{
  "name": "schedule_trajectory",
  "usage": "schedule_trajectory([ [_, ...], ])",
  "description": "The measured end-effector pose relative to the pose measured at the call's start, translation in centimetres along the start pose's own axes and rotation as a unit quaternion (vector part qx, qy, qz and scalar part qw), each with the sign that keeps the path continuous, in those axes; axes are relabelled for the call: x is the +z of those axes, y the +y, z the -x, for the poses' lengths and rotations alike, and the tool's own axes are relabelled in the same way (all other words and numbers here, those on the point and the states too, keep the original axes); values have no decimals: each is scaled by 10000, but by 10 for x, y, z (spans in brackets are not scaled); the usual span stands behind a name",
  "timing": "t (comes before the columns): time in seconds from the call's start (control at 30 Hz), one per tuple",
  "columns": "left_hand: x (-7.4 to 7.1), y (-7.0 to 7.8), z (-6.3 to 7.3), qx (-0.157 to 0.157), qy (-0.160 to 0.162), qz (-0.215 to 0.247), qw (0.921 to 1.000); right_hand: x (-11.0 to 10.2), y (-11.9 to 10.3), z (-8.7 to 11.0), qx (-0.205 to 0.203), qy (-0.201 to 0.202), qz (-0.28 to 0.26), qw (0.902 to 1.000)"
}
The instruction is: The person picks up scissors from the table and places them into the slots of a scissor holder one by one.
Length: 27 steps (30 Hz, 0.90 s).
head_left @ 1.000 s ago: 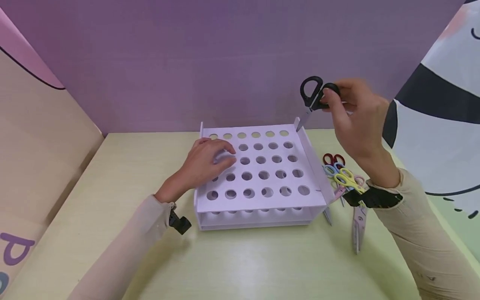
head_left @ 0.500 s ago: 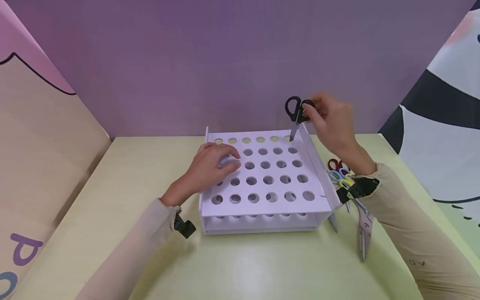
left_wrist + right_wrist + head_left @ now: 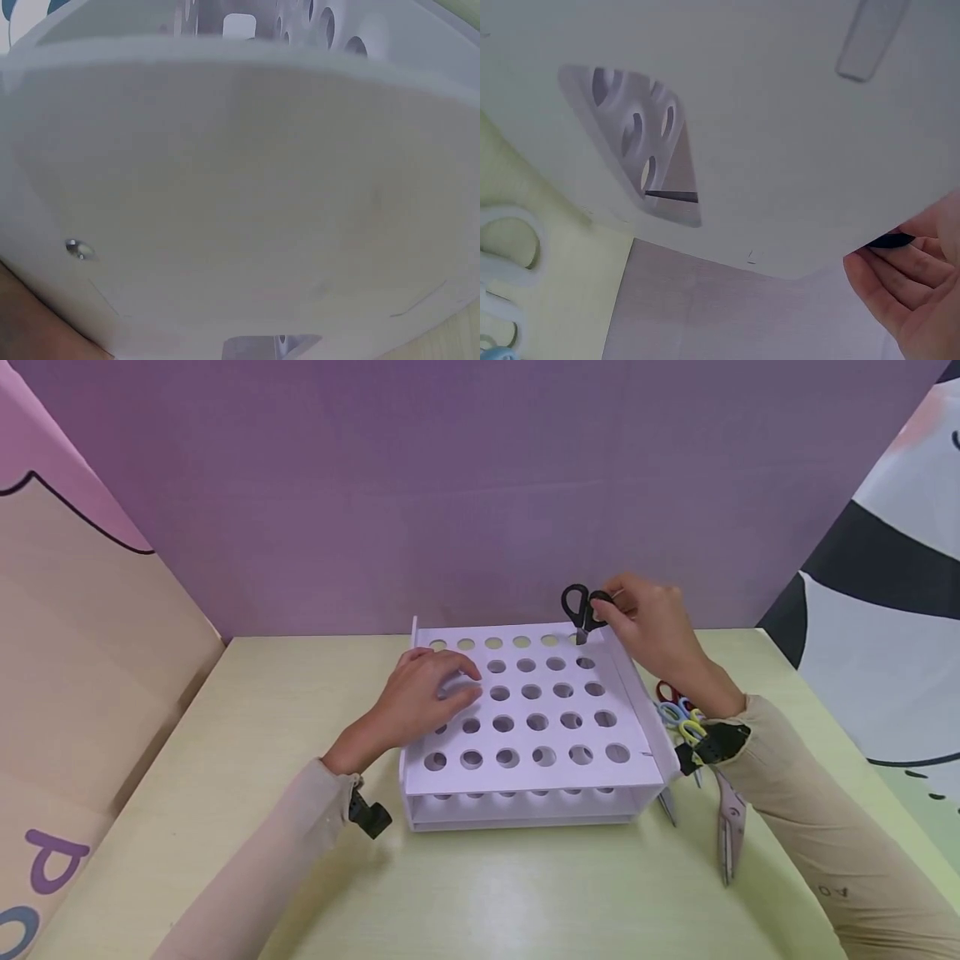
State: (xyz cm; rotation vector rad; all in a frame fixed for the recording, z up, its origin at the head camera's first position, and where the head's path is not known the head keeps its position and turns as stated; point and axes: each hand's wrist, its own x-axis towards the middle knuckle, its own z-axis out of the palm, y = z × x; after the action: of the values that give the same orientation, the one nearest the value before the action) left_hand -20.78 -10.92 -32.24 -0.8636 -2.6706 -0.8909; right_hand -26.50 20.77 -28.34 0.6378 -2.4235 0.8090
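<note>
- Left sleeve point(image 3: 251, 864): long, pale beige with a faint pinkish cast, plain cloth reaching the wrist, lightly creased by the cuff point(image 3: 335, 777).
- Left block point(image 3: 370, 817): small, black, angular, at the wrist.
- Right sleeve point(image 3: 810, 814): long, beige, wrinkled more deeply toward the elbow, with a small dark marking point(image 3: 834, 891), too small to read.
- Right band point(image 3: 726, 743): black, wide, around the wrist, with a dark boxy end.
- Left grip point(image 3: 423, 695), right grip point(image 3: 651, 631): bare.
</note>
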Motion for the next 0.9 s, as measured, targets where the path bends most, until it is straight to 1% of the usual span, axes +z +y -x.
schedule_trajectory([
  [0.1, 0, -1, 0, -16, 10, 1, 10000, 1, 1, 2, -19, -19, 21, 10000],
  [0.3, 0, -2, 0, -19, 6, 15, 10000, 5, 6, 7, 236, -266, 109, 9993],
  [0.43, -1, -1, 1, -40, 29, 7, 10000, 5, 5, 10, 226, -266, 45, 9994],
  [0.73, -2, -2, 0, -37, 57, -19, 10000, -15, 4, 30, 542, -111, 99, 9984],
  [0.9, -1, -3, -1, -73, 65, -3, 10000, -24, 9, 43, 826, -256, 140, 9962],
])
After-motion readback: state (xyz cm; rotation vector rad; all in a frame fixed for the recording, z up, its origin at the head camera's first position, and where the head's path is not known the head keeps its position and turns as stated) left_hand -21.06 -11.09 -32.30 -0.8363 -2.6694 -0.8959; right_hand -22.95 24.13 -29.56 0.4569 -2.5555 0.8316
